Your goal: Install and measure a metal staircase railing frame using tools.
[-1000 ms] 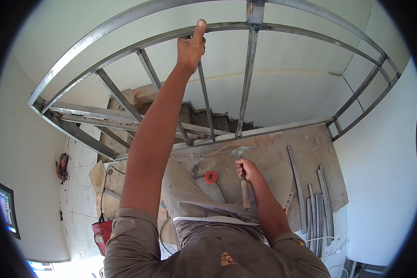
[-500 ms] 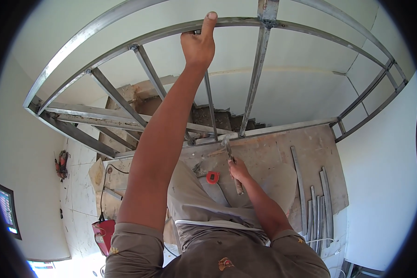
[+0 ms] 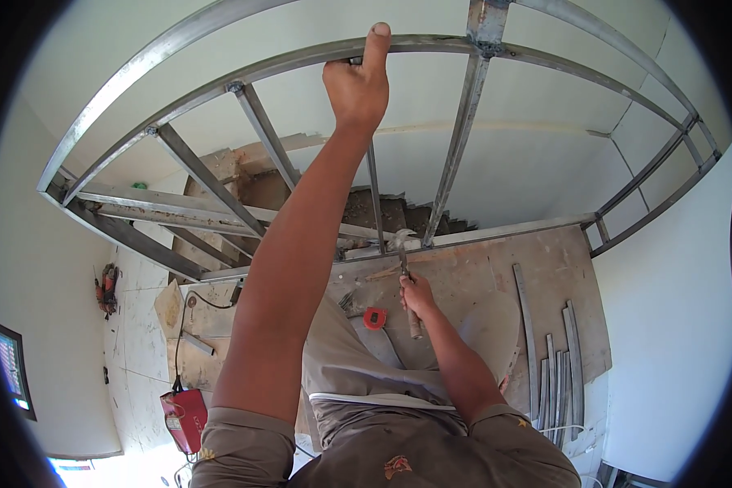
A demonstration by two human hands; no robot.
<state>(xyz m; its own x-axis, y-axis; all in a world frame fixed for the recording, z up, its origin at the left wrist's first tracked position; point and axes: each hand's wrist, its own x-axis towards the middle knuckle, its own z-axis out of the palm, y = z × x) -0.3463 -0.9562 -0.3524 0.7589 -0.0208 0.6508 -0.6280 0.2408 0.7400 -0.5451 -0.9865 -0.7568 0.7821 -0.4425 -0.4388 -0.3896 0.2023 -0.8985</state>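
My left hand (image 3: 355,85) grips the middle curved rail of a bare steel railing frame (image 3: 427,42), thumb over the top and the other fingers mostly hidden behind it. My right hand (image 3: 416,293) is closed around the handle of a claw hammer (image 3: 415,327); its head sits at the frame's bottom rail (image 3: 496,230), just left of the central upright (image 3: 455,146). Whether the head touches the metal I cannot tell. A red tape measure (image 3: 374,319) lies on the dusty board by my leg.
Rough steps (image 3: 374,207) descend behind the frame. Steel bars (image 3: 573,358) lie on the right. On the left are a red machine (image 3: 187,419) with cables, a power tool (image 3: 107,289) and a screen (image 3: 10,374) on the wall. White walls (image 3: 659,342) surround me.
My right hand has moved up and left, carrying the hammer to the bottom rail. My left hand stays on the rail, shifted rightward in view along with the frame.
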